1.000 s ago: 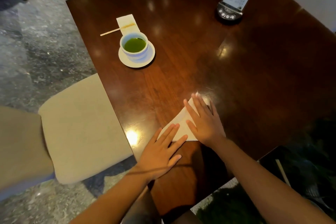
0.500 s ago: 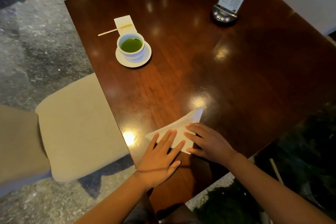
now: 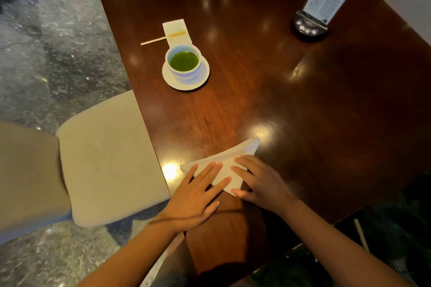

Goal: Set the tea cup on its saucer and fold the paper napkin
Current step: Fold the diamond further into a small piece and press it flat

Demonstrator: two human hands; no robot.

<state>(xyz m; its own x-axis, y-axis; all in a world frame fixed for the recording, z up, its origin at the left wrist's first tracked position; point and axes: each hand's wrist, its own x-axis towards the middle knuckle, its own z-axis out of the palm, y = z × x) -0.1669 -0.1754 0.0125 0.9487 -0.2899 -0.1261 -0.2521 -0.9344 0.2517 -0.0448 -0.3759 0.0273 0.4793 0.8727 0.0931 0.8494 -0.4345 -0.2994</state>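
A white tea cup (image 3: 184, 70) filled with green tea stands upright on its white saucer (image 3: 204, 77) at the far left of the dark wooden table (image 3: 303, 112). Near the table's front edge lies a white paper napkin (image 3: 229, 158), folded into a triangle whose tip points to the far right. My left hand (image 3: 198, 193) lies flat on the napkin's left part with straight fingers. My right hand (image 3: 261, 182) rests on the napkin's right edge, fingers spread and pressing down.
Beyond the cup lie a small white paper (image 3: 176, 30) and a wooden stick (image 3: 161, 38). A menu stand (image 3: 326, 0) on a dark round base stands at the far right. A beige chair seat (image 3: 107, 158) is against the table's left edge, over a grey stone floor.
My right hand slid back from the napkin's far tip to its near right edge, leaving the tip uncovered. The left hand stayed flat on the napkin.
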